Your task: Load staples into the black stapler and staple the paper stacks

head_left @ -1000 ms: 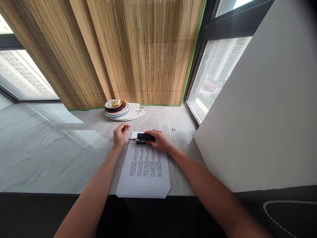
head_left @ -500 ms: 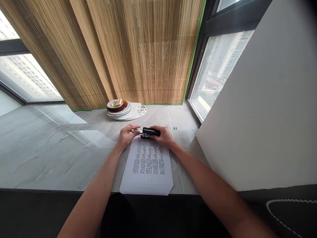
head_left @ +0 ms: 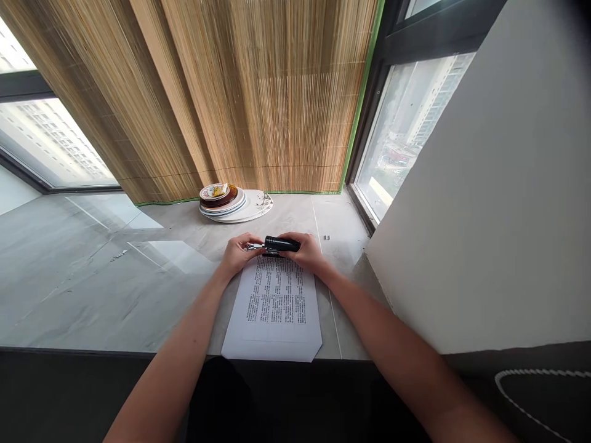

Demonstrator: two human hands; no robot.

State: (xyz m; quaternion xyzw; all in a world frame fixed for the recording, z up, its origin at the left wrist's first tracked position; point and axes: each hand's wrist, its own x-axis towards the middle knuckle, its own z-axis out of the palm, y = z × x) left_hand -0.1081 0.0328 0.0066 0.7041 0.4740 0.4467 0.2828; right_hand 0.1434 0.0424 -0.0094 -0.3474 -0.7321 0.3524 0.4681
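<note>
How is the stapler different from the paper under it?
The stapler is mostly black, while the paper is white with dark print. The stapler is small and chunky; the paper is thin and covers a lot more space. The stapler is gripped in the right hand, but the paper lies flat on the gray counter. Both are right by that hand.

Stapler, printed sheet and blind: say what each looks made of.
Stapler: body probably glossy plastic, black with light streaks; its silvery projecting part suggests metal.
Printed sheet: likely matte paper, white without glare, bearing text.
Blind: likely dull bamboo or reed, in fine tan strips.
</note>
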